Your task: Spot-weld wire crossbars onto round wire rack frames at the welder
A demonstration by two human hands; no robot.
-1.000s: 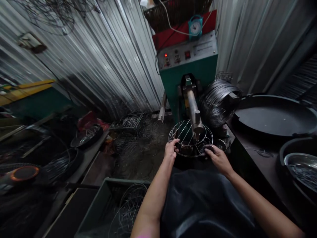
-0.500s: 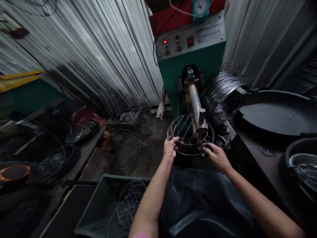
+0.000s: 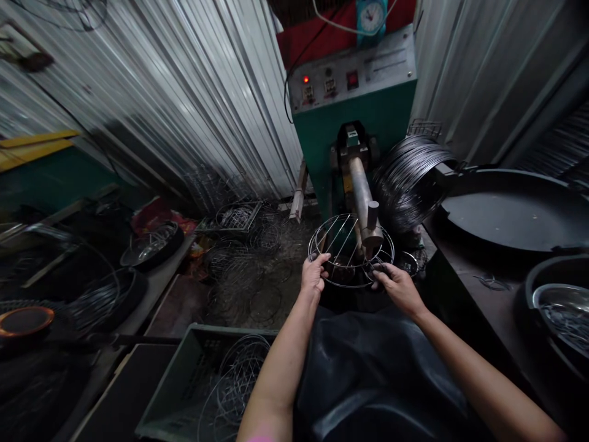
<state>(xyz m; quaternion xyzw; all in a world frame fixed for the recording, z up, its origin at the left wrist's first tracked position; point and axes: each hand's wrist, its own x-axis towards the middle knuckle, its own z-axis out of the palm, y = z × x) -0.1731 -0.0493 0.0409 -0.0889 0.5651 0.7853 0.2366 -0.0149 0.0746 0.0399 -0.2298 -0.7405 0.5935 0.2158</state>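
A round wire rack [image 3: 344, 266] with parallel cross wires sits under the metal head of a spot welding machine's arm [image 3: 362, 187]. My left hand [image 3: 313, 274] is closed on its left rim, thumb on top. At the near right rim, my right hand [image 3: 399, 287] pinches a small bent wire piece [image 3: 375, 265] against the rack, close below the arm's tip. The right fingertips partly hide this piece. Whether the tip touches the wire I cannot tell.
The green machine body [image 3: 359, 101] has a lit red lamp. Right of it are a wire coil [image 3: 409, 178], a large dark pan [image 3: 510, 212] and a bowl of small wire parts [image 3: 564, 313]. A green crate [image 3: 161, 393] with wire racks stands at lower left.
The rack and both hands appear slightly further left, along with a small shift of the whole view. Both hands keep their hold.
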